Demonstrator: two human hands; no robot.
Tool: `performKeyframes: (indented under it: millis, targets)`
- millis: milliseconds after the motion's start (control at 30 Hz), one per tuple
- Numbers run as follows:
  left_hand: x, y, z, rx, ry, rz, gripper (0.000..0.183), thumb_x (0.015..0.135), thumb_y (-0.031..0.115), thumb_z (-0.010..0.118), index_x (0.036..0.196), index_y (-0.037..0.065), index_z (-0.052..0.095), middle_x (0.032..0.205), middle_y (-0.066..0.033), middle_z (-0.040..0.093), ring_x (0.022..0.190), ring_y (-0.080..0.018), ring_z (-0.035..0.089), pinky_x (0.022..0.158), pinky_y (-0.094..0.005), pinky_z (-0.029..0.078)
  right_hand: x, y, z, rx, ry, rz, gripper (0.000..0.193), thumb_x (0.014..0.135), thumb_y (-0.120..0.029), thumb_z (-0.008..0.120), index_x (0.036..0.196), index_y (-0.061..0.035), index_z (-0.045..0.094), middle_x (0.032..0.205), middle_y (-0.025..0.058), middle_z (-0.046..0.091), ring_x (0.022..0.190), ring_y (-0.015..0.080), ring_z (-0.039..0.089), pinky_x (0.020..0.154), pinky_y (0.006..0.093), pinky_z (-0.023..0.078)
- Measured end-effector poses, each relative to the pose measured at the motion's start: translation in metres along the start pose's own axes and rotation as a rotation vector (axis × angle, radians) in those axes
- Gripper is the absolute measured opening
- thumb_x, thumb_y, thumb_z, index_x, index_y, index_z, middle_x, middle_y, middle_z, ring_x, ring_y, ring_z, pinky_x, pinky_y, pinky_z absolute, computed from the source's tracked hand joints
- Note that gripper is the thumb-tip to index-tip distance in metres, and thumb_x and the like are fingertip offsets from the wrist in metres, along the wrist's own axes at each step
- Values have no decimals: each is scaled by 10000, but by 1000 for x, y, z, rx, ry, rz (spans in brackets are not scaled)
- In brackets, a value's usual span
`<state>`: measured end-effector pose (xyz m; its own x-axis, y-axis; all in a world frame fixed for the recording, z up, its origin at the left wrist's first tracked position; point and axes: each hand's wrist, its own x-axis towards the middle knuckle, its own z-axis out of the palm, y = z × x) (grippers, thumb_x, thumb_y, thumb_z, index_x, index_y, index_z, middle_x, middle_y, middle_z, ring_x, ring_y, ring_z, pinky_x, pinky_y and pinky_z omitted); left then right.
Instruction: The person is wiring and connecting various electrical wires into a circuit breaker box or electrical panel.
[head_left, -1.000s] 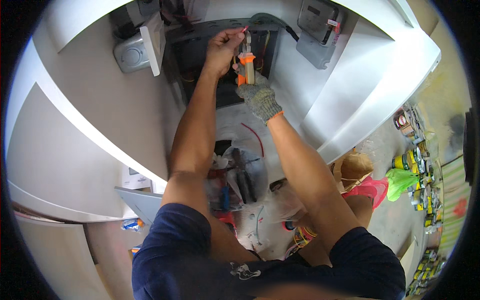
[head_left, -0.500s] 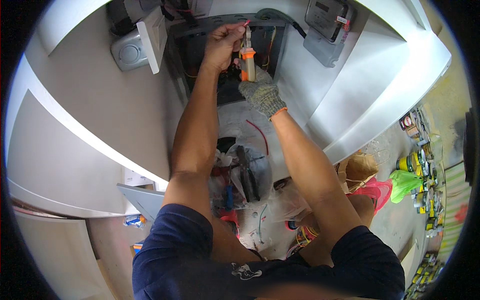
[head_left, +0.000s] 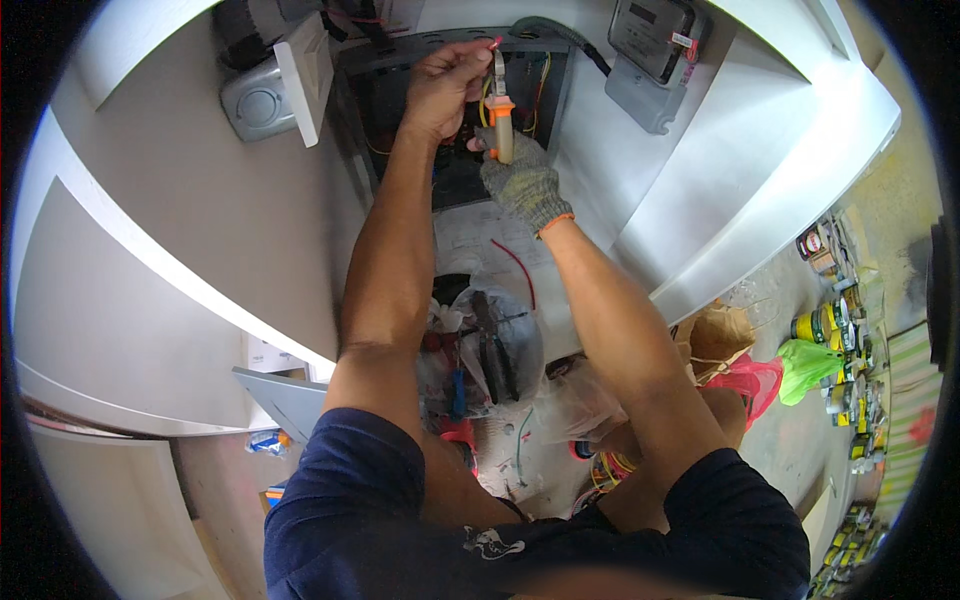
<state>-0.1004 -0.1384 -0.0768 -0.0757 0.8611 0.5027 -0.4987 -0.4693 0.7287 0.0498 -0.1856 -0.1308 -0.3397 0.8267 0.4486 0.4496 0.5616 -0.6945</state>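
Over the dark grey electrical box (head_left: 357, 120) at the back of the cabinet, my bare left hand (head_left: 440, 95) is closed in a pinch on a red wire (head_left: 496, 43), whose end sticks out past the fingertips. My right hand (head_left: 520, 180), in a grey knitted glove with an orange cuff, grips pliers (head_left: 503, 125) with orange and beige handles. Their metal jaws point up, right beside the left fingertips and just below the red end. Whether the jaws touch the wire I cannot tell. Yellow wires (head_left: 485, 100) show behind the pliers, inside the box.
A grey meter (head_left: 655, 45) hangs on the right cabinet wall; a grey round-faced unit (head_left: 262, 103) is at left. Below my arms lie a loose red wire piece (head_left: 520, 270) and a clear plastic bag (head_left: 520, 350) with tools. Paint cans (head_left: 825, 322) and bags line the floor at right.
The pliers have turned slightly in my right hand, showing more of the beige handle and less of the orange one. My left hand has barely moved and keeps its pinch on the red wire.
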Motion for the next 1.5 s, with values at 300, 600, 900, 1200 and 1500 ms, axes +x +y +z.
performKeyframes:
  millis: [300,600,900,1200,1500]
  targets:
    - [2,15,12,704,34,65,364,831,304,766,1039,23,667,844,-15,642,753,-92,552,655,-266,457,4,0,-38,-326,102,129,242,781,-145,649,1003,-53,679,893,132,696,850,292,676,775,390,515]
    - [-3,7,6,1046,26,33,561,587,510,873,716,38,599,637,-48,565,603,-162,514,588,-322,447,-5,-17,-66,-618,67,47,265,827,-225,625,1018,-41,639,963,217,640,903,392,631,785,477,500]
    - [-5,13,14,1190,67,-60,659,549,583,850,739,-16,653,726,-151,651,676,-257,623,671,-381,494,-3,-25,-79,-812,69,69,236,846,-165,567,1030,-41,645,1019,213,633,961,387,622,816,485,501]
    - [-6,0,1,1283,66,-145,800,588,714,757,861,-35,694,821,-196,680,778,-316,665,734,-409,507,7,-52,-90,-886,-114,207,266,840,-176,579,1063,-54,657,996,195,662,898,375,653,793,481,518]
    - [-3,-17,-12,1071,226,-23,673,676,655,749,785,-7,693,742,-131,678,715,-240,640,686,-373,487,34,-69,-109,-1235,-58,-313,314,902,-198,505,1185,-249,630,994,121,660,944,317,635,773,456,512]
